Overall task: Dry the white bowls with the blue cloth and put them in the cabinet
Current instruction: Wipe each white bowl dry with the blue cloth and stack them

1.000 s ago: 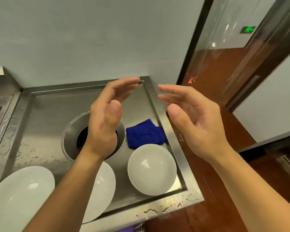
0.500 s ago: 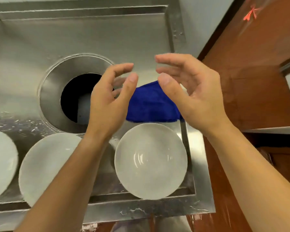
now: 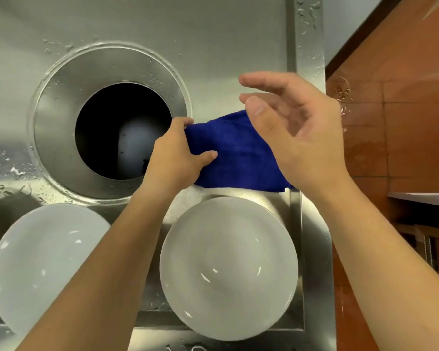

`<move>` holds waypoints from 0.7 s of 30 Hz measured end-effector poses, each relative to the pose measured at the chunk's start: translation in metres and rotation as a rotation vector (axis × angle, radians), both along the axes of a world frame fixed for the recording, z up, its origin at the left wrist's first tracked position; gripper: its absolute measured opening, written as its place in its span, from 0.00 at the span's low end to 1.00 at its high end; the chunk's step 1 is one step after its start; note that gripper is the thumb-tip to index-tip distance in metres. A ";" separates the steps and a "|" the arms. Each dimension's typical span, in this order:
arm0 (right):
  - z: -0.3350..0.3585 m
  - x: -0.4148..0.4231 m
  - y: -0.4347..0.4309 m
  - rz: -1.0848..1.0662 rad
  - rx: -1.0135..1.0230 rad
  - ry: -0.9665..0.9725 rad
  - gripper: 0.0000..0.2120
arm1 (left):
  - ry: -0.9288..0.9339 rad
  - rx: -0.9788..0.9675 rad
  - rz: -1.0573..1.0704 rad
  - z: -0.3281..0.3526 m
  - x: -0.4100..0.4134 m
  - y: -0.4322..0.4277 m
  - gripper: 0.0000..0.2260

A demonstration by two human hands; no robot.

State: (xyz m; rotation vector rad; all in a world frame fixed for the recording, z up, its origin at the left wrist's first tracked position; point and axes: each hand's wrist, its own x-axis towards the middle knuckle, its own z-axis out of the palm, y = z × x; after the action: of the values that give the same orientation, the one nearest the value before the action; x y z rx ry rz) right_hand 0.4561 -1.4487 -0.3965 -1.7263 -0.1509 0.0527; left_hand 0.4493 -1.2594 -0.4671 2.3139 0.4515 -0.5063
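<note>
Count: one blue terry cloth (image 3: 238,158), gripped by left hand (image 3: 175,158); right hand (image 3: 302,138) hovers loose-fingered, empty. Two, possibly three, round white ceramic bowls (image 3: 228,269) nearer than grip.

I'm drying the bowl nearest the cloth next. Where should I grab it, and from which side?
Probably the right rim of the right white bowl, from above right, thumb inside: it sits upright, mouth up, that rim bare and on the side of the open right hand. The left hand grips the blue cloth.
</note>
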 end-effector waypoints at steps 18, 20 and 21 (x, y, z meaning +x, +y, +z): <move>0.094 -0.043 -0.011 0.229 -0.253 -0.256 0.45 | -0.443 -0.851 0.336 0.209 -0.020 -0.023 0.08; 0.112 -0.053 -0.008 0.233 -0.294 -0.355 0.49 | -0.453 -0.930 0.364 0.237 -0.031 -0.026 0.06; 0.124 -0.059 -0.005 0.200 -0.298 -0.423 0.47 | -0.459 -0.961 0.343 0.252 -0.040 -0.027 0.06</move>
State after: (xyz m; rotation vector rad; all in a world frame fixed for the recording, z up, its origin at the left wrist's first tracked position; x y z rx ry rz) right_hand 0.3969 -1.4534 -0.2721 -1.9963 -0.6557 -0.1522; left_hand 0.4090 -1.2863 -0.2152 1.3200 0.2744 0.0161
